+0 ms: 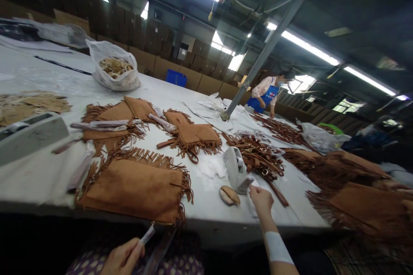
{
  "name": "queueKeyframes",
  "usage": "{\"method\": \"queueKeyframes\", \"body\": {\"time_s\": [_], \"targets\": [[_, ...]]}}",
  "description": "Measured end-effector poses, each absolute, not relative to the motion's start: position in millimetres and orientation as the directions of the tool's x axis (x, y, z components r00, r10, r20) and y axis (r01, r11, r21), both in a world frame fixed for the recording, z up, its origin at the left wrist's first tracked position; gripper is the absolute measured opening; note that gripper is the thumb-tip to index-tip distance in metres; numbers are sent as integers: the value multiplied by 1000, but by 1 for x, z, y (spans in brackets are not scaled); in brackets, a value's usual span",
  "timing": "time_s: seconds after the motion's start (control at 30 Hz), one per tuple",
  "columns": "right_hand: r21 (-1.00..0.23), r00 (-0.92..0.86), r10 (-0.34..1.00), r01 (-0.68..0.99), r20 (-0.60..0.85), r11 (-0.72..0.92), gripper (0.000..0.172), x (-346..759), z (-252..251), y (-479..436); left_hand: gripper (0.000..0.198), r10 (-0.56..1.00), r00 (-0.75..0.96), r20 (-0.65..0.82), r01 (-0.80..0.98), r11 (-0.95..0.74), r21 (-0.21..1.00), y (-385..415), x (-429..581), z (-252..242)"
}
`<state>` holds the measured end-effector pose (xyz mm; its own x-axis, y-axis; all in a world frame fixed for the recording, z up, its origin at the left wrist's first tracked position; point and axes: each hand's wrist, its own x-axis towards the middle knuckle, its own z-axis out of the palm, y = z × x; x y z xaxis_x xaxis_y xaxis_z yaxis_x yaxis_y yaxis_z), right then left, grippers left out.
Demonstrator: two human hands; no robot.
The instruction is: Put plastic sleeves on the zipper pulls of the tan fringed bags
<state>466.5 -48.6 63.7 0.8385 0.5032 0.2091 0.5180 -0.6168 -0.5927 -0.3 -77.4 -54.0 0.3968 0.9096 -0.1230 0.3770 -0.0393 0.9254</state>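
Note:
A brown suede bag [132,187] with fringed edges lies flat at the table's front edge. My left hand [124,256], below that edge, is closed on a zipper pull [148,235] wrapped in pale film, which hangs from the bag's zipper. Another strip in clear film [161,249] dangles beside it. To the right, my right hand [262,200] pinches tape [249,181] at the front of a grey tape dispenser [236,171]; how much tape is between the fingers is hidden. A white band [277,247] circles my right forearm.
More fringed bags [198,133] lie behind, with brown straps [261,154] right of them. A rounded tan object [229,195] sits by the dispenser. A larger dispenser [32,137] stands left, a plastic bag of scraps [116,68] farther back. A co-worker [266,94] stands across the table.

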Motion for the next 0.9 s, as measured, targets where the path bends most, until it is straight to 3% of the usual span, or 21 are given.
{"method": "queueKeyframes", "body": {"time_s": [0.23, 0.33, 0.43, 0.5, 0.57, 0.73, 0.9], "targets": [[-452, 844, 532, 501, 69, -738, 24, 431, 61, -68, 46, 924, 363, -117, 386, -34, 922, -79, 0, -26], [-614, 715, 698, 532, -43, -583, 30, 362, 50, -83, 39, 931, 356, -85, 430, -83, 899, -78, 0, -22], [-847, 329, 926, 422, -188, -322, 37, 267, 40, -100, 34, 931, 362, -44, 529, -166, 832, -79, -1, -23], [-904, 110, 961, 326, -255, -277, 39, 209, 36, -106, 31, 926, 379, -12, 594, -233, 770, -80, -2, -26], [-927, 30, 967, 278, -252, -250, 39, 169, 32, -105, 29, 916, 402, 10, 647, -291, 705, -80, -3, -28], [-939, 39, 979, 278, -200, -203, 41, 138, 17, -88, 27, 900, 435, 6, 732, -357, 580, -81, -3, -28], [-893, 81, 965, 365, -251, -263, 47, 139, -2, -79, 26, 885, 464, -27, 757, -381, 531, -80, -5, -24]]}}
